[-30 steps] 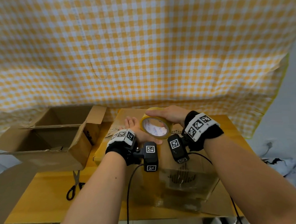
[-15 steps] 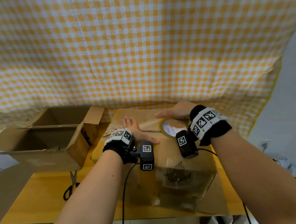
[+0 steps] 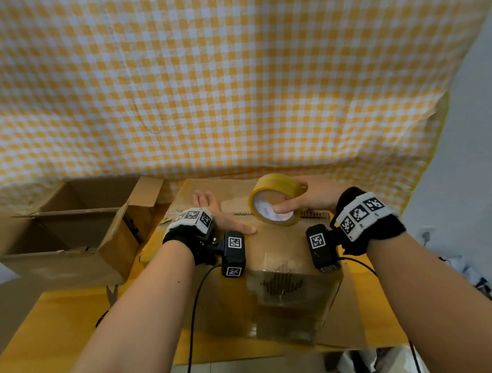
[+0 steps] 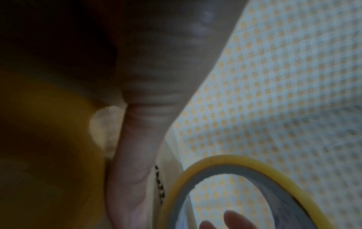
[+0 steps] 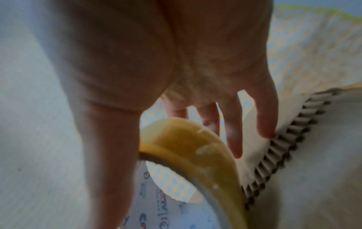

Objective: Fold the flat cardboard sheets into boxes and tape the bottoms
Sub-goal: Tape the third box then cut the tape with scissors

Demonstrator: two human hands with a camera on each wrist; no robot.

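Right hand (image 3: 311, 198) gripped round yellow tape roll (image 3: 277, 199), thumb in its core, above the upturned brown cardboard box's (image 3: 270, 242) centre seam (image 3: 314, 212). Left hand (image 3: 212, 213) pressed flat, fingers straight, on the left flap. Seam ran left-right, directly beneath the roll; right hand nearer.

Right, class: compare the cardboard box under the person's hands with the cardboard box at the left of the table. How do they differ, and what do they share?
The box under the hands has its upward flaps folded shut, meeting at a seam; the left box has its flaps spread, showing its hollow inside. The left hand presses the near box and the right hand holds a tape roll on it; nothing touches the left box. Both are brown corrugated cardboard on the same table.
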